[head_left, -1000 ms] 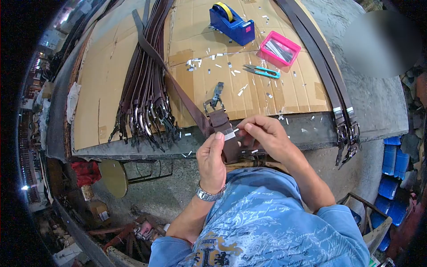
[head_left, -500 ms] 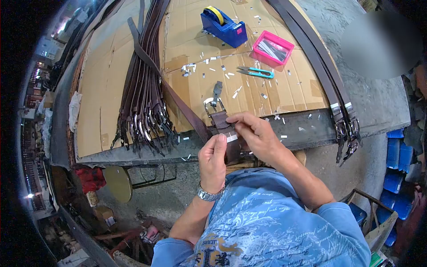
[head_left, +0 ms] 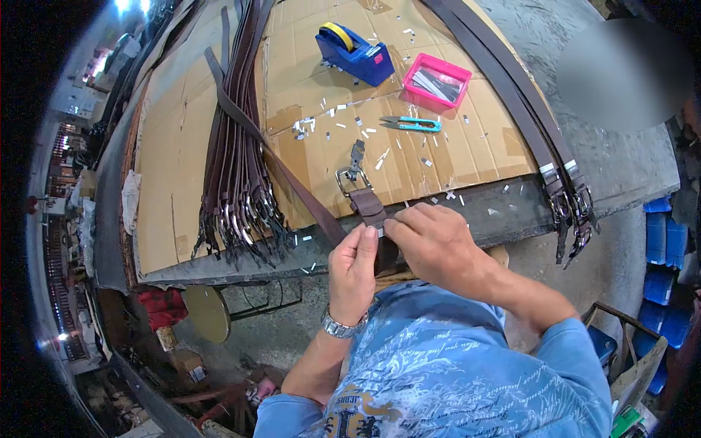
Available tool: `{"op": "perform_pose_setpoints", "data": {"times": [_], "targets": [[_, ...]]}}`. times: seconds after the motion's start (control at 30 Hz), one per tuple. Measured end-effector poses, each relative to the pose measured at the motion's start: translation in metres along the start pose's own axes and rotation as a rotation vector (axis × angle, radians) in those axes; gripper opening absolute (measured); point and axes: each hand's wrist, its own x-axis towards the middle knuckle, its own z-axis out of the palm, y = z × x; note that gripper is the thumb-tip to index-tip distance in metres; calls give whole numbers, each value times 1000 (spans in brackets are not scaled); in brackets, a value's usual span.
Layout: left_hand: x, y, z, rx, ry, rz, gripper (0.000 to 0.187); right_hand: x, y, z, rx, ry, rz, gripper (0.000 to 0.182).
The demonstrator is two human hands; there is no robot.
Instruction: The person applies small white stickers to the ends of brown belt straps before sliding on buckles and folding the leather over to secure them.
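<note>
A dark brown belt [head_left: 367,205] lies over the table's front edge, its silver buckle [head_left: 347,181] facing away from me. My left hand [head_left: 352,271] grips the belt below the buckle, thumb on top. My right hand [head_left: 432,237] is closed at the belt's right edge, fingertips pressed together by a small white strip [head_left: 380,231] that crosses the strap. The fingers partly hide the strip. Another stretch of brown strap [head_left: 307,196] runs from my left hand up to a pile of belts [head_left: 237,160].
On the cardboard [head_left: 292,73] stand a blue tape dispenser [head_left: 358,58] and a pink tray [head_left: 437,80] of strips. Turquoise thread snips [head_left: 412,124] lie near scattered white scraps. Two finished-looking belts [head_left: 529,109] hang over the right front edge.
My right hand has moved down from beside the buckle end to the white strip, its fingers now covering part of it. My left hand keeps its grip. The view has shifted slightly.
</note>
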Motion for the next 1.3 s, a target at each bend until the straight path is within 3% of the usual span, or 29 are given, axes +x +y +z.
{"op": "perform_pose_setpoints", "data": {"times": [0.17, 0.27, 0.4, 0.47, 0.67, 0.77, 0.87, 0.97, 1.0, 1.07, 1.17, 1.2, 1.23, 1.3], "targets": [[5, 18, -5, 159, -68, -2, 30, 14, -1, -25, -239, -262, -229, 17], [10, 16, -12, 246, -107, 26, 29, 17, 0, -24, -232, -229, -269, 19], [12, 18, -12, 137, -63, -48, 18, 17, 3, -8, -91, -77, -81, 16], [11, 27, -13, -35, -110, -109, 24, 15, 2, -5, -96, -47, -92, 16], [12, 19, -16, -50, -82, -60, 30, 15, 2, -17, -54, -45, -89, 20], [7, 23, -15, -47, -89, -40, 27, 11, 6, -28, 222, -1, 247, 23], [2, 29, -10, -208, -146, -15, 25, 9, 6, -37, 241, 0, 367, 26], [3, 50, -12, 463, -351, 259, 22, 18, -13, -56, 29, 19, 187, 35], [6, 52, -15, 463, -343, 258, 22, 21, -21, -64, -93, 6, 78, 37], [15, 55, -21, 842, -603, 470, 20, 19, -28, -74, -113, -63, 52, 39], [19, 69, -19, 922, -678, 577, 18, 3, -24, -81, -107, -398, 27, 31], [20, 71, -19, 972, -727, 613, 19, -4, -20, -78, -110, -402, 26, 31], [22, 75, -13, 968, -727, 613, 19, -10, -15, -73, 21, -367, 122, 27], [23, 83, 3, 873, -193, 1155, 23, -10, -13, -68, 177, -239, 255, 18]]}}
